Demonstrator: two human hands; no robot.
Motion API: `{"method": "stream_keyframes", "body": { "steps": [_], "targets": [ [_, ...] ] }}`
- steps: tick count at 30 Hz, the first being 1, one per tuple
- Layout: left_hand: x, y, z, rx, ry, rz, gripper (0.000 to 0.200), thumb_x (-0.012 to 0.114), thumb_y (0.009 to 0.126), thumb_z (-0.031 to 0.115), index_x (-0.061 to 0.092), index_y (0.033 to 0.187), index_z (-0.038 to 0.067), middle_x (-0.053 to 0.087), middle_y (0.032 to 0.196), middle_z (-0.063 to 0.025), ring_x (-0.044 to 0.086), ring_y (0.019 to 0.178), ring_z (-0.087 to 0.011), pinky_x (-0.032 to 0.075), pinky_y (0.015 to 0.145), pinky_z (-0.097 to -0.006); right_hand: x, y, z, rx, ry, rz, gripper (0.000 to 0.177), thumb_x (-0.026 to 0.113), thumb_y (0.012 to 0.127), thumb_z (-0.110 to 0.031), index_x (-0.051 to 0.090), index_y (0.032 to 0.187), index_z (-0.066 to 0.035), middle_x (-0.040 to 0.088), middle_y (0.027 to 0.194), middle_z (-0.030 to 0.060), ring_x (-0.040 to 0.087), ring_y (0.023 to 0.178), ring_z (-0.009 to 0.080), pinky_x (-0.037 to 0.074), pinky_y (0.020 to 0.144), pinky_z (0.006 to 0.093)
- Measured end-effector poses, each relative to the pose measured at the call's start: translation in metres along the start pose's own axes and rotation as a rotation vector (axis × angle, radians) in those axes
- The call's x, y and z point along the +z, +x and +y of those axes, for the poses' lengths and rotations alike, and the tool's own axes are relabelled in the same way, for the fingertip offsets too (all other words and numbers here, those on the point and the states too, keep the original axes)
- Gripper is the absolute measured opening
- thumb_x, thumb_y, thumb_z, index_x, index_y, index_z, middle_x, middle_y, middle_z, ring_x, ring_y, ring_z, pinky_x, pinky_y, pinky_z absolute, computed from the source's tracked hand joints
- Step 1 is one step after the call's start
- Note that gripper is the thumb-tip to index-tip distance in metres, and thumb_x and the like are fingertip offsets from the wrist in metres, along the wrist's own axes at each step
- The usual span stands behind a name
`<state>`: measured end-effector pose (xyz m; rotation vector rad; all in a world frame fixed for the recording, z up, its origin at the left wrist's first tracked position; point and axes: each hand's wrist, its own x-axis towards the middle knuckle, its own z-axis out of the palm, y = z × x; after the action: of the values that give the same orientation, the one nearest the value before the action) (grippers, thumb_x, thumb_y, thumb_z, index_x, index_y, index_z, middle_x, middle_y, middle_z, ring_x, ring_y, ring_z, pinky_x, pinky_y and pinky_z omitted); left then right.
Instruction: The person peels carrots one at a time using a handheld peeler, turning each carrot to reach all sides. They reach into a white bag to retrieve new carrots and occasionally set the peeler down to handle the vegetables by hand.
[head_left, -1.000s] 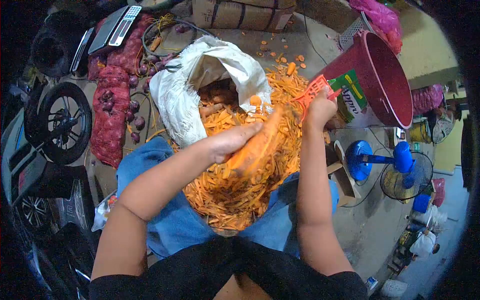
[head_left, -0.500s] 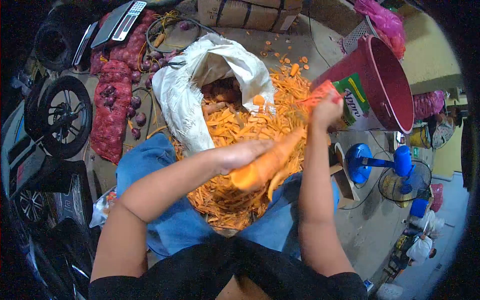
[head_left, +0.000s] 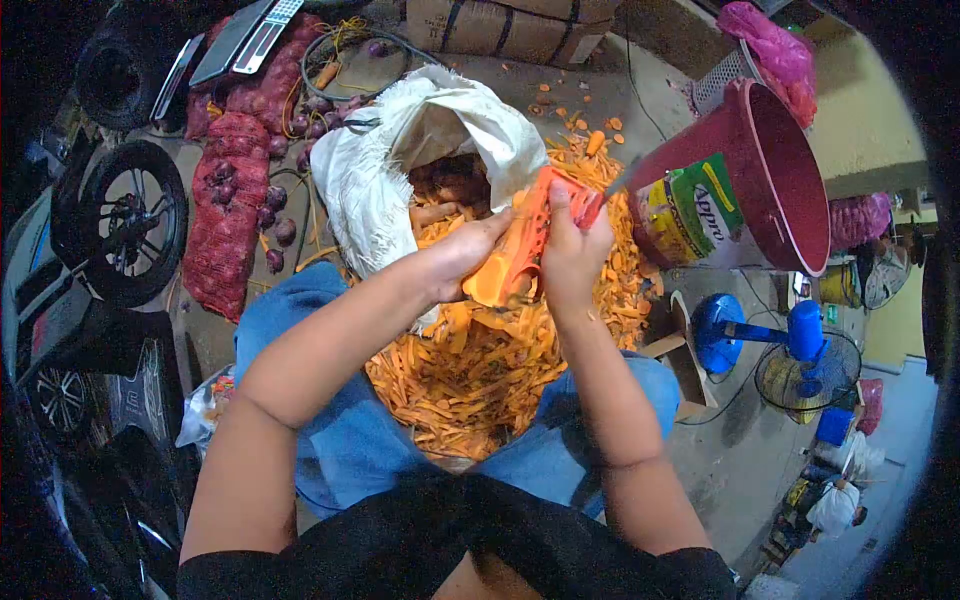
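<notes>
At lower centre of the frame a heap of carrot peelings (head_left: 470,370) lies between the person's knees. Just above it, mid-frame, the left hand (head_left: 462,258) grips a carrot (head_left: 515,250) at its thick end. The right hand (head_left: 572,255) is closed round a red peeler (head_left: 583,203) laid against the carrot. The blade works close to the left fingers, so a slip off the carrot could nick them. Beyond, a white sack (head_left: 390,160) gapes at upper centre, and a red bucket (head_left: 775,150) leans at upper right.
</notes>
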<state>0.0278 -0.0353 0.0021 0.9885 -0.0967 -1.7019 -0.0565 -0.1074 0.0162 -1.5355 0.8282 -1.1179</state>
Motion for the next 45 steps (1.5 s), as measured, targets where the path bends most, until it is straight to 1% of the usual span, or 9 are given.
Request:
{"method": "stream_keyframes", "body": {
  "steps": [6,9,17,21,25,28,33,35,45],
  "targets": [
    [0.019,-0.015,-0.018,-0.162,0.171,-0.136,0.034,0.025,0.085,0.033,0.043,0.094,0.006,0.054,0.074,-0.0091,0.054,0.060,-0.0182,0.047,0.054,-0.0309,-0.067,0.073,0.052,-0.097,-0.101,0.435,0.017,0.051,0.077,-0.017,0.049,0.067,-0.003,0.047,0.060,0.0002,0.042,0.054,0.0085,0.036,0.051,0.0231],
    [0.013,-0.005,-0.005,-0.155,0.065,-0.057,0.033,0.025,0.085,0.032,0.043,0.093,0.005,0.054,0.075,-0.0100,0.054,0.061,-0.0190,0.047,0.054,-0.0311,-0.071,0.073,0.046,0.249,-0.048,0.473,0.015,0.049,0.078,-0.015,0.049,0.070,-0.003,0.048,0.063,0.0009,0.043,0.056,0.0087,0.036,0.052,0.0227],
    [-0.004,0.004,-0.009,-0.150,0.001,-0.131,0.038,0.029,0.084,0.035,0.045,0.101,0.005,0.056,0.089,-0.0083,0.056,0.075,-0.0178,0.046,0.069,-0.0299,-0.011,0.004,0.009,-0.037,-0.034,-0.014,0.016,0.045,0.079,-0.015,0.047,0.073,-0.001,0.049,0.066,0.0034,0.043,0.058,0.0112,0.035,0.052,0.0260],
    [0.020,-0.014,-0.005,-0.161,0.064,-0.124,0.039,0.028,0.085,0.035,0.044,0.103,0.004,0.056,0.088,-0.0087,0.057,0.073,-0.0177,0.048,0.064,-0.0299,-0.055,0.064,0.053,-0.096,-0.475,0.406,0.016,0.045,0.079,-0.015,0.047,0.074,0.001,0.050,0.066,0.0053,0.044,0.057,0.0139,0.036,0.054,0.0285],
    [0.017,-0.014,-0.010,-0.272,0.146,-0.234,0.041,0.022,0.085,0.035,0.043,0.095,0.002,0.055,0.077,-0.0140,0.056,0.067,-0.0216,0.048,0.058,-0.0335,-0.070,0.080,0.046,0.031,-0.130,0.614,0.016,0.044,0.080,-0.014,0.048,0.075,0.000,0.050,0.067,0.0050,0.046,0.056,0.0130,0.038,0.052,0.0291],
    [0.004,-0.002,-0.007,-0.168,0.033,-0.097,0.040,0.025,0.084,0.037,0.042,0.096,0.003,0.054,0.077,-0.0125,0.056,0.066,-0.0223,0.049,0.053,-0.0361,-0.046,0.057,0.000,0.237,0.187,0.418,0.014,0.045,0.080,-0.015,0.049,0.077,-0.002,0.051,0.068,0.0021,0.047,0.056,0.0092,0.038,0.047,0.0240],
    [0.000,-0.001,-0.003,-0.128,-0.190,-0.128,0.034,0.029,0.084,0.031,0.046,0.101,0.007,0.054,0.094,-0.0086,0.056,0.079,-0.0191,0.046,0.070,-0.0320,-0.009,0.004,-0.006,-0.051,-0.047,0.025,0.015,0.044,0.081,-0.015,0.049,0.081,-0.001,0.049,0.066,0.0012,0.042,0.058,0.0062,0.036,0.051,0.0219],
    [-0.002,0.004,-0.010,-0.144,-0.107,-0.107,0.040,0.023,0.084,0.038,0.044,0.096,0.006,0.055,0.074,-0.0077,0.056,0.063,-0.0199,0.048,0.053,-0.0349,-0.010,0.006,0.005,-0.044,-0.022,0.065,0.015,0.044,0.081,-0.015,0.048,0.078,-0.001,0.046,0.063,0.0000,0.040,0.058,0.0067,0.034,0.051,0.0230],
    [0.017,-0.024,-0.015,-0.187,0.180,-0.091,0.036,0.033,0.084,0.033,0.046,0.100,0.003,0.056,0.085,-0.0070,0.056,0.071,-0.0157,0.047,0.065,-0.0289,-0.089,0.090,0.070,0.207,-0.054,0.696,0.019,0.046,0.079,-0.015,0.051,0.077,0.003,0.051,0.065,0.0059,0.046,0.056,0.0155,0.038,0.052,0.0288]
  ]
}}
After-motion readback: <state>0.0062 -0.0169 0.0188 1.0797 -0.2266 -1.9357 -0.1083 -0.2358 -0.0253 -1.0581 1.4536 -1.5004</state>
